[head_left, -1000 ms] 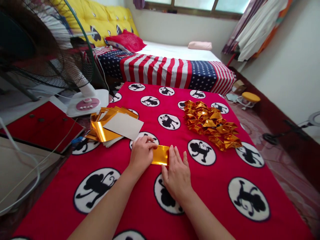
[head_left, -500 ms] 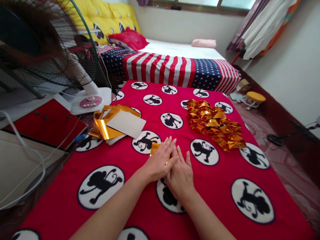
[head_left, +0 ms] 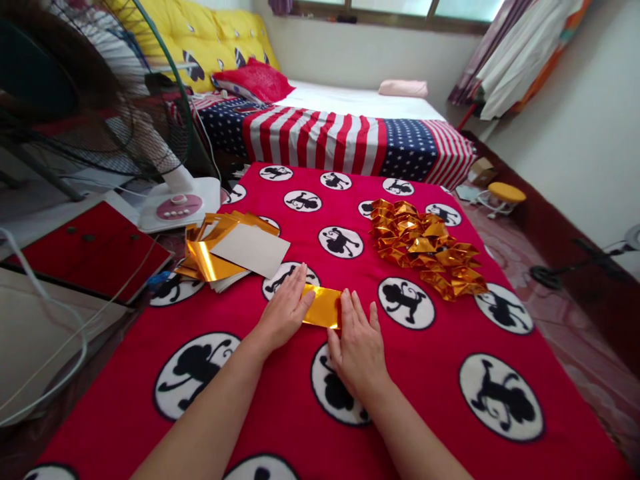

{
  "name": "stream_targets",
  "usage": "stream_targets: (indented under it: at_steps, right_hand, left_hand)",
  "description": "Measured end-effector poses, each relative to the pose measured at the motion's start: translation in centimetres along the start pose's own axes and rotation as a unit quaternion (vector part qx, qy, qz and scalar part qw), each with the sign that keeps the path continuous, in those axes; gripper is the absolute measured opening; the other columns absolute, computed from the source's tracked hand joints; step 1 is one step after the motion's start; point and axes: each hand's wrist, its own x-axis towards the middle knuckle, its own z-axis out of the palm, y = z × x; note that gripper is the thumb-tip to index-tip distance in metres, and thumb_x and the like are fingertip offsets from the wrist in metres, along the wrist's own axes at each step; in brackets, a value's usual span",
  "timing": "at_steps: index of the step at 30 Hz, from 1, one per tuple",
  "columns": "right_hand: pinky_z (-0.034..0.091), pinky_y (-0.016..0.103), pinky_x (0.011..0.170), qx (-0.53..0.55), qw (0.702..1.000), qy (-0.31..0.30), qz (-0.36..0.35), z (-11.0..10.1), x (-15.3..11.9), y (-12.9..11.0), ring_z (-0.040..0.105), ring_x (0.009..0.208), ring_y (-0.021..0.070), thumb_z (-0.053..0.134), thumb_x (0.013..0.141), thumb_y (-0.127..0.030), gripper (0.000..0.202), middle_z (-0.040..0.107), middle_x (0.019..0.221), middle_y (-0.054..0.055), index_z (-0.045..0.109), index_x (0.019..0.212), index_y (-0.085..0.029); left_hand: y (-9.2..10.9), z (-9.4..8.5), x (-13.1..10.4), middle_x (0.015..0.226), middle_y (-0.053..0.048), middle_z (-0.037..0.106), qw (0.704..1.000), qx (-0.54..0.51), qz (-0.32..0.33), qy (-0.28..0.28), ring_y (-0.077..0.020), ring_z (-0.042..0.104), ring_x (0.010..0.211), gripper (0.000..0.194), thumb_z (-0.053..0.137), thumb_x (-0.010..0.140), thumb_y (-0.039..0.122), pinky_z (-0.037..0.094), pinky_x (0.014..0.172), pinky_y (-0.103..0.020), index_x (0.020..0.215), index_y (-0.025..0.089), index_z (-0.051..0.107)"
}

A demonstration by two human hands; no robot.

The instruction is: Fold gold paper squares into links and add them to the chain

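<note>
A small rectangle of shiny gold paper [head_left: 323,308] lies flat on the red cloth with monkey prints [head_left: 425,373]. My left hand [head_left: 284,308] rests flat on its left end, fingers stretched out. On its right end lie the fingertips of my right hand [head_left: 357,343], which is spread and palm down. A loose stack of gold sheets [head_left: 205,257], with a pale sheet [head_left: 253,249] on top, sits beyond my left hand. Several folded gold pieces [head_left: 425,243] are bunched together at the right, past my right hand.
A fan with a white base [head_left: 180,203] stands at the left, beside a red panel [head_left: 95,237]. Behind the cloth is a bed with a striped and starred cover [head_left: 320,140]. A yellow stool [head_left: 507,193] stands on the floor at right.
My left hand has slid left, away from my right hand, which it was touching. More of the gold paper now shows between them. My right hand has barely moved.
</note>
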Motion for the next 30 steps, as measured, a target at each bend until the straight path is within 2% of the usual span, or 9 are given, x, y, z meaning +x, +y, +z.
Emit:
stream_targets:
  at_steps: [4, 7, 13, 16, 19, 22, 25, 27, 30]
  right_hand:
    - [0.021, 0.054, 0.117, 0.073, 0.997, 0.023, -0.003, -0.2, -0.1, 0.5, 0.025, 0.145, 0.0267, 0.048, 0.086, -0.020, 0.065, 0.031, 0.155, 0.016, 0.029, 0.148, -0.011]
    - [0.022, 0.055, 0.116, 0.123, 0.991, 0.048, 0.008, -0.3, -0.1, 0.7, 0.024, 0.145, 0.0271, 0.051, 0.081, -0.015, 0.071, 0.022, 0.159, 0.015, 0.027, 0.148, -0.017]
    - [0.030, 0.052, 0.114, 0.194, 0.976, 0.095, 0.037, 0.2, 0.1, 1.1, 0.025, 0.145, 0.0284, 0.050, 0.082, -0.011, 0.066, 0.018, 0.160, 0.013, 0.033, 0.146, -0.019]
    - [0.036, 0.047, 0.112, 0.243, 0.961, 0.121, 0.056, 0.2, 0.6, 1.5, 0.036, 0.140, 0.0273, 0.051, 0.085, -0.013, 0.055, 0.027, 0.157, 0.013, 0.046, 0.139, -0.021]
    - [0.042, 0.041, 0.106, 0.322, 0.929, 0.162, 0.082, -0.4, 1.5, 1.9, 0.053, 0.125, 0.0244, 0.054, 0.088, -0.021, 0.029, 0.044, 0.148, 0.011, 0.067, 0.115, -0.023]
    - [0.051, 0.038, 0.094, 0.454, 0.851, 0.202, 0.171, -1.3, 2.5, 1.9, 0.062, 0.107, 0.0219, 0.061, 0.086, -0.033, 0.019, 0.063, 0.123, 0.009, 0.073, 0.095, -0.021]
    - [0.058, 0.031, 0.069, 0.635, 0.687, 0.192, 0.296, -1.9, 3.3, 1.0, 0.067, 0.081, 0.0180, 0.075, 0.073, -0.039, 0.027, 0.071, 0.097, 0.005, 0.072, 0.091, -0.019]
    - [0.057, 0.027, 0.064, 0.720, 0.583, 0.168, 0.336, -1.9, 3.5, 0.1, 0.068, 0.075, 0.0161, 0.082, 0.065, -0.035, 0.030, 0.073, 0.089, 0.003, 0.071, 0.088, -0.019]
    - [0.058, 0.025, 0.070, 0.778, 0.502, 0.153, 0.344, -1.4, 3.7, -1.5, 0.069, 0.080, 0.0146, 0.085, 0.059, -0.026, 0.028, 0.074, 0.088, 0.001, 0.071, 0.083, -0.020]
  left_hand:
    - [-0.5, -0.2, 0.3, 0.136, -0.013, 0.058, 0.978, -0.186, -0.006, 0.093, -0.0226, 0.050, 0.131, 0.049, 0.039, 0.095, 0.032, 0.032, 0.115, -0.041, 0.140, 0.014, 0.047]
    - [-0.8, -0.2, 0.5, 0.120, -0.010, 0.069, 0.953, -0.276, -0.023, 0.120, -0.0215, 0.060, 0.119, 0.046, 0.044, 0.086, 0.017, 0.039, 0.111, -0.039, 0.130, 0.013, 0.056]
    - [-0.9, 0.2, 0.6, 0.112, -0.007, 0.072, 0.962, -0.239, -0.023, 0.133, -0.0198, 0.065, 0.109, 0.051, 0.046, 0.077, 0.007, 0.046, 0.104, -0.035, 0.125, 0.015, 0.061]
    - [-1.0, 0.4, 0.7, 0.110, -0.006, 0.072, 0.969, -0.206, -0.021, 0.132, -0.0196, 0.066, 0.107, 0.049, 0.051, 0.078, 0.009, 0.047, 0.102, -0.034, 0.125, 0.018, 0.061]
    - [-1.0, 0.5, 0.7, 0.113, -0.006, 0.070, 0.969, -0.209, -0.015, 0.131, -0.0197, 0.065, 0.108, 0.050, 0.055, 0.081, 0.014, 0.047, 0.102, -0.035, 0.130, 0.020, 0.057]
    - [-0.9, 0.5, 0.6, 0.113, -0.008, 0.070, 0.962, -0.238, -0.017, 0.134, -0.0202, 0.064, 0.109, 0.053, 0.057, 0.083, 0.018, 0.046, 0.102, -0.037, 0.135, 0.018, 0.050]
    - [-0.6, 0.3, 0.5, 0.113, -0.010, 0.070, 0.955, -0.268, -0.016, 0.124, -0.0215, 0.064, 0.109, 0.050, 0.057, 0.087, 0.027, 0.045, 0.102, -0.037, 0.136, 0.017, 0.049]
    - [-0.4, 0.2, 0.4, 0.114, -0.011, 0.069, 0.951, -0.288, -0.003, 0.109, -0.0230, 0.064, 0.109, 0.051, 0.057, 0.088, 0.035, 0.046, 0.101, -0.037, 0.136, 0.017, 0.050]
    - [0.1, 0.0, 0.1, 0.116, -0.012, 0.067, 0.941, -0.328, 0.019, 0.086, -0.0255, 0.063, 0.109, 0.063, 0.062, 0.085, 0.043, 0.047, 0.098, -0.037, 0.140, 0.017, 0.046]
